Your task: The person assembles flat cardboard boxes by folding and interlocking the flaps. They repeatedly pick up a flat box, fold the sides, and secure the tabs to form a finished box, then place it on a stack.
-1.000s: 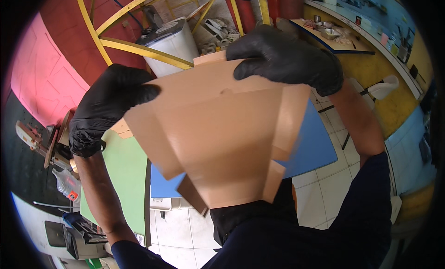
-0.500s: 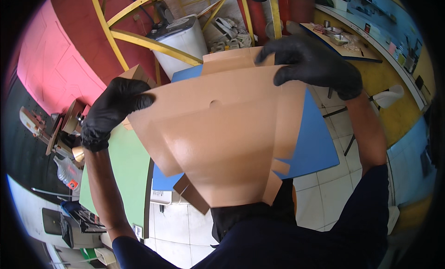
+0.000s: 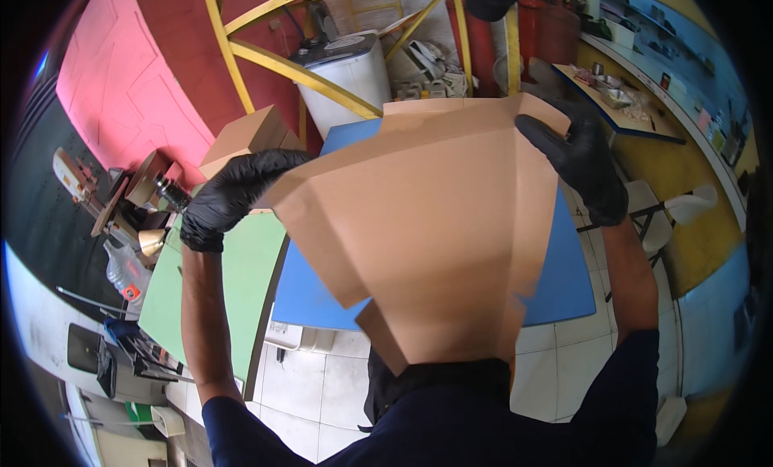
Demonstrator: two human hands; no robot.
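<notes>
A creased brown cardboard box blank (image 3: pixel 427 217) is held up in front of me, its side flaps partly bent. My left hand (image 3: pixel 237 192), in a black glove, grips its upper left corner, fingers behind the sheet. At the upper right corner, my gloved right hand (image 3: pixel 584 149) pinches the edge with the thumb on the near face; its other fingers are partly hidden. Beneath the blank lies a blue tabletop (image 3: pixel 568 266), mostly covered from view. The sheet's lower end hangs close to my dark apron (image 3: pixel 435 382).
A green table (image 3: pixel 221 298) stands left, with a brown cardboard box (image 3: pixel 248 137) at its far end. Yellow metal bars (image 3: pixel 302 78) rise behind the blue table, before a white tub-like appliance (image 3: pixel 346 76). Far right is a board with metal bowls (image 3: pixel 616 97); a chair (image 3: pixel 652 209) stands nearer.
My right hand has shifted to the blank's right corner and now pinches it. The left hand has turned, still gripping its corner. The sheet bends differently, and its hole no longer shows.
</notes>
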